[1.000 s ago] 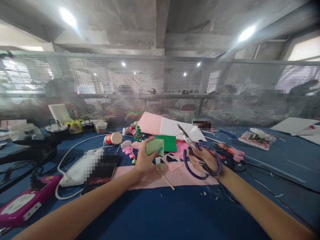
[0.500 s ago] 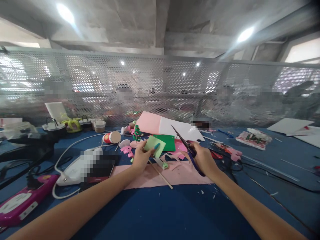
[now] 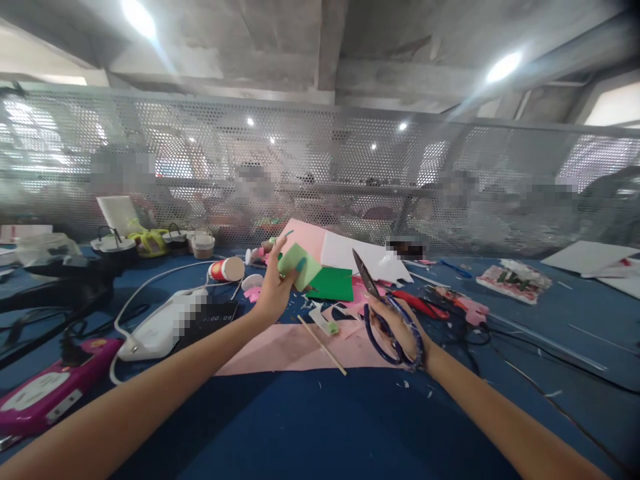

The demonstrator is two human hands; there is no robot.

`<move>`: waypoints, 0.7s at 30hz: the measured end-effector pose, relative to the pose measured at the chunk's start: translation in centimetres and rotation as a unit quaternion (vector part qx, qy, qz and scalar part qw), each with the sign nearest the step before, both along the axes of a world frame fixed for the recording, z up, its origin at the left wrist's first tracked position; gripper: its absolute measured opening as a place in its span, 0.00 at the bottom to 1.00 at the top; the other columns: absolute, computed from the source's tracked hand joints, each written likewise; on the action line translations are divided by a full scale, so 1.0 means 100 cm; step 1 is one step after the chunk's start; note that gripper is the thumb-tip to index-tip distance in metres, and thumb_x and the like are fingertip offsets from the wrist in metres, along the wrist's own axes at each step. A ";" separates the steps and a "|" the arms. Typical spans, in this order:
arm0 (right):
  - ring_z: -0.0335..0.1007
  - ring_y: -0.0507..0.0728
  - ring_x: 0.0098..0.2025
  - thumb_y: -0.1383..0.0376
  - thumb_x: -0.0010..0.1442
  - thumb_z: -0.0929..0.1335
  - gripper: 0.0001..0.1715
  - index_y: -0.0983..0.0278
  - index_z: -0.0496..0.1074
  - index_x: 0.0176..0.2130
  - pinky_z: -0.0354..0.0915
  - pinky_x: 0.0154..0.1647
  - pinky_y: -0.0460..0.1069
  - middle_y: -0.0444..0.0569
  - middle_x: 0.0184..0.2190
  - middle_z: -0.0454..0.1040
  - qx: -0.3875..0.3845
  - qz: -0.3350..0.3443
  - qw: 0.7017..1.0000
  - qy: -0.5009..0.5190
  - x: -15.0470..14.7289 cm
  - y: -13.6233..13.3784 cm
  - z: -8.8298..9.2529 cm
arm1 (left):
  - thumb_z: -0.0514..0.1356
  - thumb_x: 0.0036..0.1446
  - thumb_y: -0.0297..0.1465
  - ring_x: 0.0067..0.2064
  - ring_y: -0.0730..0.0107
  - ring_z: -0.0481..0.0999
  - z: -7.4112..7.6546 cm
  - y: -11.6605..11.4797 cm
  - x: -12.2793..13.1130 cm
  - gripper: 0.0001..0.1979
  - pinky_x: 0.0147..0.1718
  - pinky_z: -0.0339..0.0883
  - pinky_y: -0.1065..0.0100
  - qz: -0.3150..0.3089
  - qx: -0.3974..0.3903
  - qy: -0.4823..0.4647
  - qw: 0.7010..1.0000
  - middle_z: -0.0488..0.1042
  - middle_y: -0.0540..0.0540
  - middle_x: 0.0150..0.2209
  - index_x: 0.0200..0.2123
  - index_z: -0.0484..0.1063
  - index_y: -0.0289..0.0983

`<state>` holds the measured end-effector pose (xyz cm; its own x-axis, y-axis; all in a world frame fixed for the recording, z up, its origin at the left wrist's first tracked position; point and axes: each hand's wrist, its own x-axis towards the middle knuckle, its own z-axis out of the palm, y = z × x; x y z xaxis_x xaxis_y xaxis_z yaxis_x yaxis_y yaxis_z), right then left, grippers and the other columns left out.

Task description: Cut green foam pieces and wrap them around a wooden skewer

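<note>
A light green piece of paper (image 3: 306,270) is pinched between the thumb and fingers of my left hand (image 3: 277,283), raised above the table. My right hand (image 3: 404,328) has its fingers through the dark blue handles of a pair of scissors (image 3: 367,275). The blades point up and away from me, closed or nearly so, and stand apart from the light green paper. Behind and between the hands lies a darker green sheet (image 3: 336,285). Under them is a long pink paper strip (image 3: 290,353), with a thin wooden stick (image 3: 325,347) and paper scraps on it.
A white power strip (image 3: 160,330), a phone (image 3: 213,320) and a magenta power strip (image 3: 55,387) lie at left with cables. A red-and-white roll (image 3: 227,269) is near my left hand. Red-handled pliers (image 3: 420,304) and a glue gun (image 3: 465,307) lie at right. A perforated metal screen (image 3: 320,173) stands behind.
My left hand has risen with the light green paper and turned, lifting a finger. My right hand has turned and lowered slightly, so the scissor handles now show. The view has shifted a little.
</note>
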<state>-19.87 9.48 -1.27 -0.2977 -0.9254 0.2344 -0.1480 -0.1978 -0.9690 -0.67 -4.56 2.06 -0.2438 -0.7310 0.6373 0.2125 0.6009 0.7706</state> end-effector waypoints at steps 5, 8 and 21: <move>0.52 0.46 0.08 0.48 0.54 0.66 0.26 0.64 0.61 0.19 0.50 0.07 0.41 0.38 0.09 0.58 -0.047 -0.022 0.998 0.045 0.015 0.005 -0.002 | 0.61 0.50 0.31 0.21 0.78 0.73 0.018 0.003 0.007 0.32 0.17 0.72 0.71 -0.040 0.062 0.014 0.997 0.68 0.46 0.45 0.55 0.49 0.51; 0.54 0.47 0.10 0.50 0.54 0.68 0.23 0.64 0.63 0.21 0.51 0.09 0.41 0.38 0.10 0.59 -0.076 -0.049 0.994 0.055 0.017 0.004 -0.004 | 0.61 0.49 0.32 0.20 0.77 0.73 0.021 0.009 0.005 0.24 0.16 0.70 0.74 -0.047 0.083 -0.002 0.995 0.70 0.49 0.35 0.49 0.58 0.45; 0.66 0.51 0.17 0.45 0.50 0.67 0.27 0.65 0.64 0.19 0.64 0.20 0.45 0.45 0.16 0.68 -0.002 0.104 0.991 -0.084 0.023 0.004 -0.002 | 0.66 0.42 0.30 0.26 0.68 0.77 0.033 0.027 0.000 0.20 0.25 0.75 0.66 -0.068 0.119 -0.025 0.990 0.74 0.51 0.29 0.39 0.64 0.38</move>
